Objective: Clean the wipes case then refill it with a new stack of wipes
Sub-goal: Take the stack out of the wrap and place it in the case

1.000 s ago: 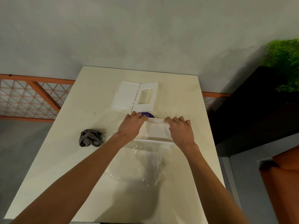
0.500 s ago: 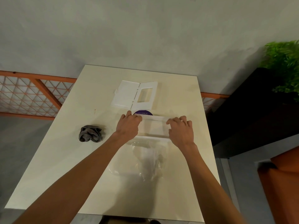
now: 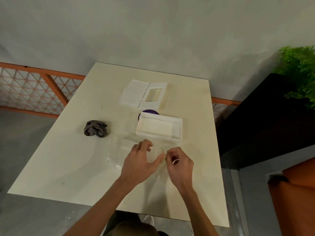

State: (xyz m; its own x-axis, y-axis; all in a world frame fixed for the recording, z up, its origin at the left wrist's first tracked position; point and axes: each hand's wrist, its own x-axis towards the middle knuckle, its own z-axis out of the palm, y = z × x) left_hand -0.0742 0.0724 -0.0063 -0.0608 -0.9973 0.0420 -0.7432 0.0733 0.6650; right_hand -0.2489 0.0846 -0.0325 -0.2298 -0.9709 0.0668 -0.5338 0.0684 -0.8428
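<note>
On pale table point(image 3: 59, 167): clear wrapper point(image 3: 117, 155) flattened at 6 o'clock, open lid point(image 3: 134, 93) at 12. At centre, wipes case point(image 3: 161, 118) now holding the new stack point(image 3: 158, 128), seated flat. Refill seemingly done, closing left. Both hands off the case since a second ago, pulled back to 6 over the wrapper: left hand point(image 3: 139, 163) loose, spread; right hand point(image 3: 181, 166) curled, pinch on film not discernible. Grey cloth point(image 3: 95, 131) unmoved at 9.

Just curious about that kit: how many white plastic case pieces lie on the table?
2: the windowed lid lies farther back; the tray, holding wipes, sits just in front of it.
</note>
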